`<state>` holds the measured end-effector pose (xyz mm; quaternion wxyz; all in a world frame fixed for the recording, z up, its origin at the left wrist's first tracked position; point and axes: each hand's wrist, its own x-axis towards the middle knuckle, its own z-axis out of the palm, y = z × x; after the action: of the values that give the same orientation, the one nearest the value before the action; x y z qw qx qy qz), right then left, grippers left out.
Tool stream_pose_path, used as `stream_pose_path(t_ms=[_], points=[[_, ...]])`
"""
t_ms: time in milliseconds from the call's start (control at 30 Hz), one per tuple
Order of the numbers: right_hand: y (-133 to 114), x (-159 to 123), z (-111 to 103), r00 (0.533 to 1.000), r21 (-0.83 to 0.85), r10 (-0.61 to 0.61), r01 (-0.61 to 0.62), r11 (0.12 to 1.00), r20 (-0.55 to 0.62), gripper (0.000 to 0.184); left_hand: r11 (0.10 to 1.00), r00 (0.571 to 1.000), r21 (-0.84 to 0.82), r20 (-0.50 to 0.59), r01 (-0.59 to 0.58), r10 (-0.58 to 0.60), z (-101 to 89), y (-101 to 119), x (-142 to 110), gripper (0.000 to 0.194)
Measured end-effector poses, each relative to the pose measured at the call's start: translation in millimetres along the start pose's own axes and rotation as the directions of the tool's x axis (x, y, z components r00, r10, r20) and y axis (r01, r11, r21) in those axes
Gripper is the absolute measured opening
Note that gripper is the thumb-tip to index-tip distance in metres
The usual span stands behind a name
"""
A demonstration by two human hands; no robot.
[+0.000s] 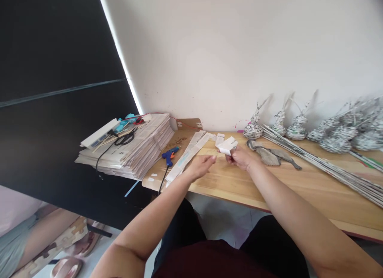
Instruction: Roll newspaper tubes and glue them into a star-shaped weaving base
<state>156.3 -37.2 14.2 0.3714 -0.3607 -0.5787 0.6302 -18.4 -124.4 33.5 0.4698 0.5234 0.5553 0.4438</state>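
My right hand (238, 157) is closed around a strip of printed newspaper (228, 145), which folds over above the fingers. My left hand (202, 167) is a short way to the left, over the wooden table. Its fingers point towards the right hand, loosely stretched, with nothing visible in them. Beside it lie long flat newspaper strips (188, 156), running away from the table's front edge. A blue glue gun (169, 155) with an orange trigger rests left of those strips, its black cord hanging over the edge.
Left stands a tall newspaper stack (149, 146), topped by a white power strip (100, 133) and black scissors (127, 136). Right are a grey cloth (271, 155), long rolled paper sticks (323, 164) and several woven paper gourds (299, 127) along the wall. Another person's leg (44, 234) shows lower left.
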Motion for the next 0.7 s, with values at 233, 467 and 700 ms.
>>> stream_pose_path(t_ms=[233,467,700], points=[[-6,-76,46,0.997,-0.173,0.068,-0.074,0.982,-0.040,0.019,0.949,0.968,-0.266,0.226,0.168,-0.108,26.0,3,5,0.053],[28,-152,60,0.966,-0.134,0.257,-0.255,0.958,0.002,0.027,0.919,0.911,-0.294,0.390,0.264,-0.137,32.3,5,-18,0.052],[54,-180,71,0.920,0.030,0.390,-0.390,0.920,-0.017,0.025,0.886,0.863,-0.296,0.468,0.358,-0.192,51.5,-1,-53,0.063]])
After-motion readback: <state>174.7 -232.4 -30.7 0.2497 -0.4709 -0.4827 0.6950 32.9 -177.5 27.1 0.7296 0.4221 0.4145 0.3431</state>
